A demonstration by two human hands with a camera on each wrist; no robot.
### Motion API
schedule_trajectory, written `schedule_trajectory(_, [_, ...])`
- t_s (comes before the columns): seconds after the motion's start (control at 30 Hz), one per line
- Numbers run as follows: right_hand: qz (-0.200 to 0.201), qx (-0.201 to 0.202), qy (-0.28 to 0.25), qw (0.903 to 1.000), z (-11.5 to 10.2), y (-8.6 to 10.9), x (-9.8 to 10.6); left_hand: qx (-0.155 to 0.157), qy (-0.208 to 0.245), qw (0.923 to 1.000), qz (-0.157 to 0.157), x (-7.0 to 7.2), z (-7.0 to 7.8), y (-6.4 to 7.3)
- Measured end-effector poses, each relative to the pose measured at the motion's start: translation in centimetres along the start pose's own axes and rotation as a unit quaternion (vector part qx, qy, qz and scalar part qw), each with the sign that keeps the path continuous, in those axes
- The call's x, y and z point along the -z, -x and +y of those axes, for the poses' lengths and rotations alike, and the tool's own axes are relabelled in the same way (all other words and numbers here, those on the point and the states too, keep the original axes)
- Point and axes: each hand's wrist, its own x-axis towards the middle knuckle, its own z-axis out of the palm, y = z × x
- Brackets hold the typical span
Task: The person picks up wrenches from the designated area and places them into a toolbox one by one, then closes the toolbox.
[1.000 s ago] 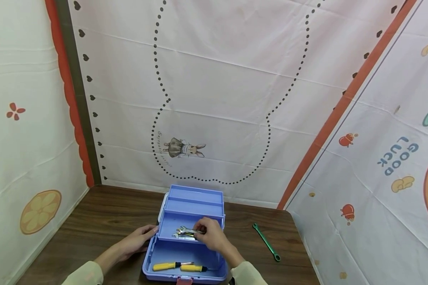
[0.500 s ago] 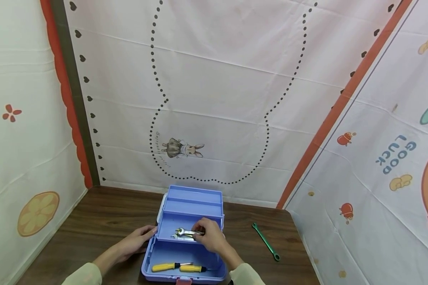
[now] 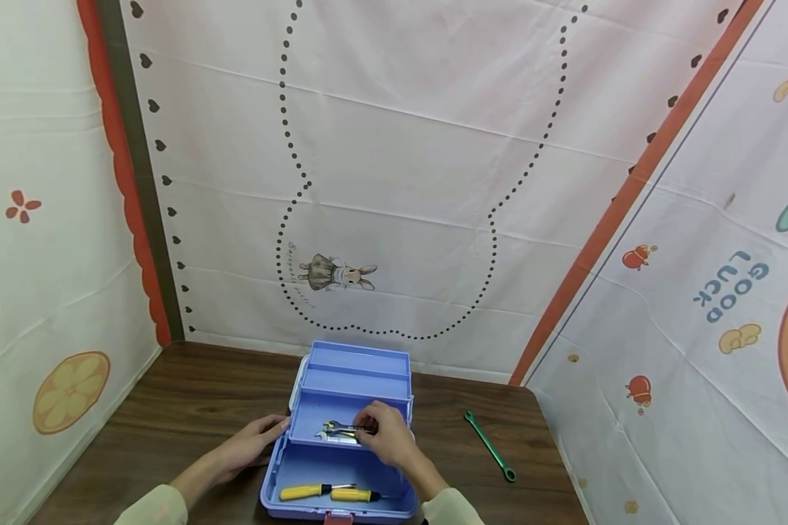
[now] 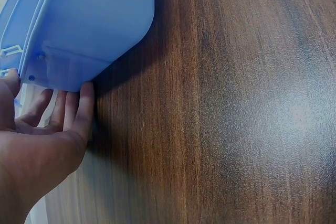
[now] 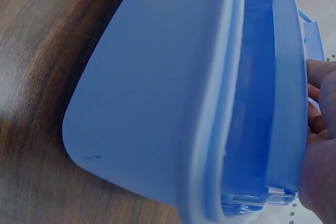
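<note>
My right hand (image 3: pixel 390 435) pinches a small silver wrench (image 3: pixel 344 426) over the raised tray (image 3: pixel 311 407) of the blue toolbox (image 3: pixel 331 467). Under it in the tray lie more wrenches, partly covered by the hand. In the right wrist view the tray wall hides the fingertips of the right hand (image 5: pixel 321 140). At the box's left side, the left hand (image 3: pixel 252 441) rests with its thumb by the tray's edge. The left wrist view shows its fairly straight fingers (image 4: pixel 84 106) against the box's lower corner.
Two yellow-handled screwdrivers, one left (image 3: pixel 305 491) and one right (image 3: pixel 354 495), lie in the box's lower compartment. A green wrench (image 3: pixel 490 446) lies on the dark wooden table (image 3: pixel 230 379) at right. Printed white cloths (image 3: pixel 394 182) enclose the table's back and sides.
The silver wrench has turned slightly in my right fingers; its head was bright half a second ago and looks darker now. The left hand and the toolbox stay put.
</note>
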Motion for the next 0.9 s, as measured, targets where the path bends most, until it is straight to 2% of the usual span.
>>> schedule_trajectory(0.2, [0.006,0.000,-0.005,1.0000,0.01,0.10,-0.08,0.004,-0.001,1.0000,0.007,0.04,-0.21,-0.26])
schedule_trajectory(0.57, [-0.003,0.003,-0.006,1.0000,0.10,0.12,-0.12,-0.002,0.002,1.0000,-0.002,0.18,-0.63,-0.35])
schedule_trajectory(0.9, [-0.009,-0.015,-0.016,0.9997,0.18,0.08,-0.08,-0.005,0.003,1.0000,-0.005,0.10,-0.48,-0.18])
